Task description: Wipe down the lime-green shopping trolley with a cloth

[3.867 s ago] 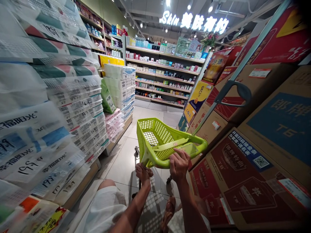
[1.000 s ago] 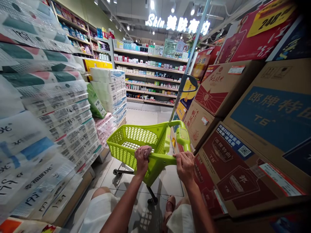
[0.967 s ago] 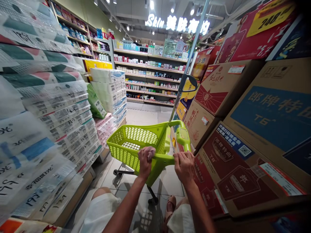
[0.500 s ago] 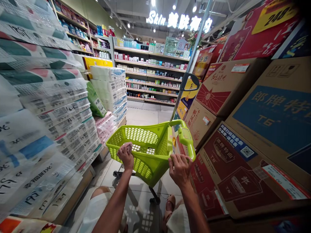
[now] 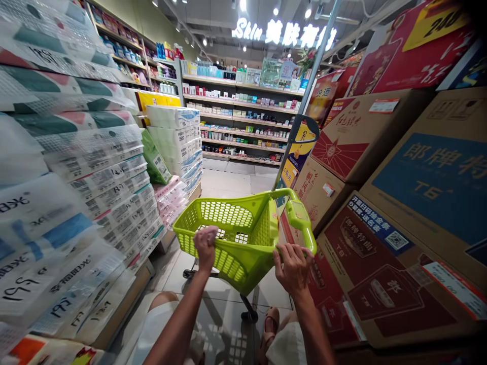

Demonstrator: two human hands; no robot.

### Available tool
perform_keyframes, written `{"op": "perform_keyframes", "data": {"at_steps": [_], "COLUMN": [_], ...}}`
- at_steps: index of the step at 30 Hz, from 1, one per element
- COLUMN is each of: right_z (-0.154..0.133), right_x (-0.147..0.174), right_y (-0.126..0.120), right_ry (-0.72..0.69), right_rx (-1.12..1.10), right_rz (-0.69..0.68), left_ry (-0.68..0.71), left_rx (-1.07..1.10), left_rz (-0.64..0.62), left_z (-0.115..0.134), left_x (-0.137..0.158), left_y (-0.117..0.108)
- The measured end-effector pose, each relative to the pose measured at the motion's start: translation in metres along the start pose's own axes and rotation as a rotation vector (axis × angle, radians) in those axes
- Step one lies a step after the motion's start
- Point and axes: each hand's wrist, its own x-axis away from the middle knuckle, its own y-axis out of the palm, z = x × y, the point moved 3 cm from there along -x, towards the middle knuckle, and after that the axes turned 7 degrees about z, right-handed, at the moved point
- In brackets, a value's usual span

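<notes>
A light-green plastic shopping cart (image 5: 243, 256) stands in front of me, its perforated basket turned sideways and its handle (image 5: 300, 218) to the right. My left hand (image 5: 205, 252) is closed at the near side rim, around a crumpled pinkish cloth (image 5: 208, 234) that rests against the rim. Exactly how the fingers wrap it is hidden. At the near right corner, by the handle's base, my right hand (image 5: 292, 266) has its fingers curled over the cart's edge. Through the holes, the basket's floor shows the pale tiles beneath.
Plastic-wrapped paper packs (image 5: 102, 167) are piled high on the left. Cardboard cartons (image 5: 426, 187) are stacked close on the right, beside a metal pole (image 5: 317, 61). Shelves of small boxed goods (image 5: 243, 104) stand across the aisle's far end. Pale floor tiles (image 5: 228, 180) run between.
The whole scene, cart and hands included, has shifted slightly to the right in view. Both hands stay at about the same places on the cart.
</notes>
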Motion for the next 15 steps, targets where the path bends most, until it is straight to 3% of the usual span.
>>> {"op": "perform_keyframes", "data": {"at_steps": [4,10,15], "right_z": [0.005,-0.009,-0.05], "right_x": [0.0,-0.004,-0.004], "right_y": [-0.003,0.004,0.029], "right_ry": [-0.004,0.004,-0.018], "right_rx": [-0.003,0.091,0.035], "right_rz": [0.004,0.032,-0.032], "left_ry": [0.171,-0.078,0.135], "left_rx": [0.07,-0.036,0.074], "left_rz": [-0.172,0.062,-0.174], "left_z": [0.014,-0.013,-0.01], "left_x": [0.015,-0.011,-0.004], "left_y": [0.003,-0.009,-0.01]}}
